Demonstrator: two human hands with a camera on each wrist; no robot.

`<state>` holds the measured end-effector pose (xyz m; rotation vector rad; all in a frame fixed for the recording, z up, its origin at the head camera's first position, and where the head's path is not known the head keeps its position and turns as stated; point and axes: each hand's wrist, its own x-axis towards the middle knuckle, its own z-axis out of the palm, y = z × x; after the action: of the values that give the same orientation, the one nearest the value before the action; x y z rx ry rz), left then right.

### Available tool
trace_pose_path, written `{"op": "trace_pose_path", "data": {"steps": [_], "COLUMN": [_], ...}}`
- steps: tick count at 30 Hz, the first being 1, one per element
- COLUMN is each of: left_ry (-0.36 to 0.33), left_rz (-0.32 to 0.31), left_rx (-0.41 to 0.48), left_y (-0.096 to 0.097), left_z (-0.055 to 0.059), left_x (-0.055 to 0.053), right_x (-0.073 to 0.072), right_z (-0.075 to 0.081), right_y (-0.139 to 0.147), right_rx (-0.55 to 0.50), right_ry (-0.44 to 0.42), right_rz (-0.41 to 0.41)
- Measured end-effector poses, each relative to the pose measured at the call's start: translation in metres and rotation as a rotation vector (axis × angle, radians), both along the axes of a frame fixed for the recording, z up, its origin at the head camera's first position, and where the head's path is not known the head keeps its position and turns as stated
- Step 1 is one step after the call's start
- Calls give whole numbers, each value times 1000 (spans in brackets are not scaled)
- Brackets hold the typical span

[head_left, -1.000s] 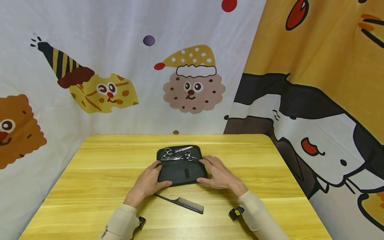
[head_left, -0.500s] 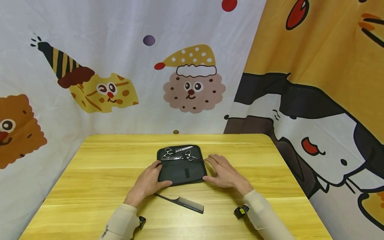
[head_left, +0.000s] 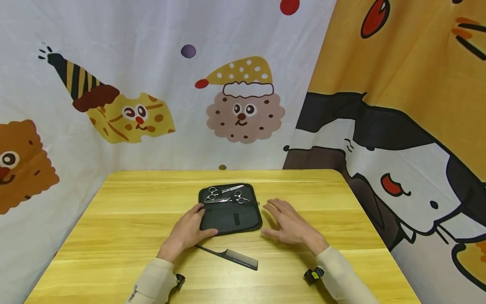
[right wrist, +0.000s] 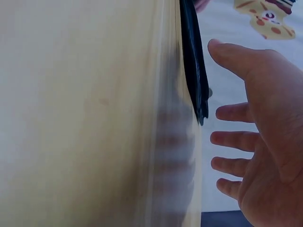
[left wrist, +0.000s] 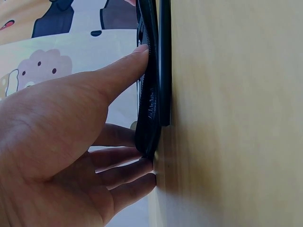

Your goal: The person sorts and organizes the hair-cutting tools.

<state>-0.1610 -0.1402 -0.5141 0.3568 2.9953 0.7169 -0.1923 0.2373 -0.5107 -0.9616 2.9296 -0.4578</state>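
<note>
A black zip case (head_left: 220,219) lies unfolded flat on the table, with two pairs of silver scissors in its far half: one pair of scissors (head_left: 232,189) has its blades to the right, the other pair of scissors (head_left: 240,197) its rings there. My left hand (head_left: 187,230) rests at the case's left side, thumb on the near edge and nearly straight fingers along the left edge. Off the right edge, my right hand (head_left: 290,221) is apart from the case, fingers spread and nothing in them. A black rat-tail comb (head_left: 239,258) lies nearer me.
The wooden table (head_left: 322,194) has rounded far corners. Behind it hangs a white curtain (head_left: 152,33) with cartoon prints, and a yellow one (head_left: 398,76) is on the right. Small black devices (head_left: 313,275) are strapped at both wrists.
My right hand has let go of the case's right edge and drawn back to the right. My left hand, the case and the comb stay where they were.
</note>
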Motion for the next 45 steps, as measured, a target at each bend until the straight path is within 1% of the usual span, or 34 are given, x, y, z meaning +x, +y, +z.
{"op": "trace_pose_path", "data": {"steps": [7,15,19,26,32,37,42,45], "left_ry": [4,12,10,10,6,3,2,4], "left_rz": [-5,-9,-10,-5,0,-2,-2,-3], "left_rx": [5,0,-3,-6,-3,-4,-6,-6], "left_y": [1,1,0,1,0,0,0,0], "left_z": [1,0,1,1,0,-1,0,0], "left_x": [0,1,1,1,0,-1,-1,-1], "right_x": [20,43,52,66,73,75,75,74], "right_z": [6,15,15,15,13,10,8,7], "right_y": [-8,-27,-38,-57,-68,-71,-74,-76], "right_rx": [-7,-1,24,61,72,115,128,127], "right_ry": [17,87,120,132,161,145,129,129], "right_rz": [69,184,236,309,387,433,454,449]}}
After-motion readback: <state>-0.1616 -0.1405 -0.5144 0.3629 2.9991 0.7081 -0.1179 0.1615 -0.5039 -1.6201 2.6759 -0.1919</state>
